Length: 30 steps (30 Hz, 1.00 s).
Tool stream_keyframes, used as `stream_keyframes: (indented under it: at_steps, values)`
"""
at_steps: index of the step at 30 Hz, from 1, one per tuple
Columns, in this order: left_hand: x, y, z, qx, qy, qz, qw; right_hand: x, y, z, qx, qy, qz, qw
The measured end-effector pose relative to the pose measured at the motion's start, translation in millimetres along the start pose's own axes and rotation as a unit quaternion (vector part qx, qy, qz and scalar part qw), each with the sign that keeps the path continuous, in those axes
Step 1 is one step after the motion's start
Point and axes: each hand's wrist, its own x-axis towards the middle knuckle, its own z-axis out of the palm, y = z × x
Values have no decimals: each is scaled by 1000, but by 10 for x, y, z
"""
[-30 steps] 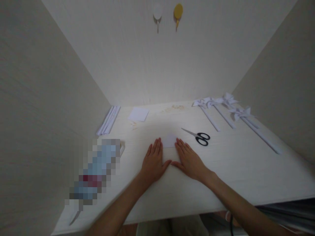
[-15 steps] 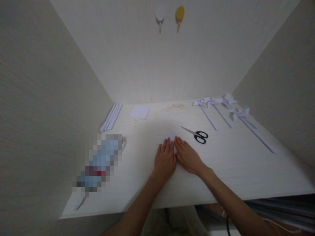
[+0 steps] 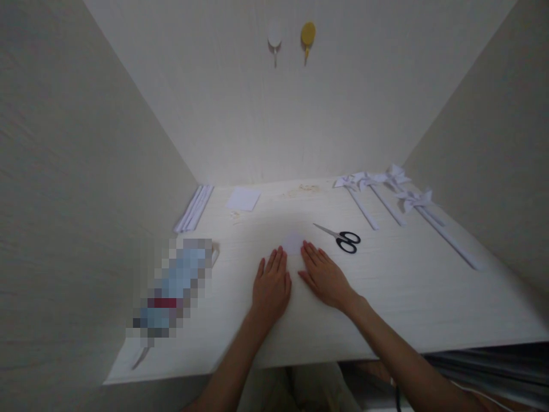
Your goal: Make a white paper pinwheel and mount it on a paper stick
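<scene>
My left hand (image 3: 271, 284) and my right hand (image 3: 325, 276) lie flat, palms down, side by side on a small white sheet of paper (image 3: 293, 242) in the middle of the white table (image 3: 386, 297). Only the far corner of the paper shows between and beyond the fingertips. Both hands have their fingers stretched out and hold nothing. Black-handled scissors (image 3: 342, 237) lie just right of my right hand's fingertips.
Several white paper pinwheels on sticks (image 3: 388, 197) lie at the back right. A square of white paper (image 3: 243, 199) and a bundle of white paper sticks (image 3: 194, 207) sit at the back left. A blurred-out object (image 3: 174, 289) lies at the left. Walls close in three sides.
My left hand slid left, away from my right hand, across the paper. Half a second ago the hands touched; now a gap shows between them.
</scene>
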Motion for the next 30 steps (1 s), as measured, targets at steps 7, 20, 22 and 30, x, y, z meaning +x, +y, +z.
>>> stream_keyframes:
  at_steps: [7,20,22,30]
  values:
    - [-124,-218,-4,20,16,-33,999,-3,5,8,4,-3,3,1000]
    - [-69,-118,32,-31,29,84,996,-10,32,23,19,-2,-2,1000]
    - [-46,-93,28,-29,12,82,996,-12,56,26,25,-1,-8,1000]
    - [-28,-87,10,-34,-12,67,997,8,-183,-21,39,-15,49,998]
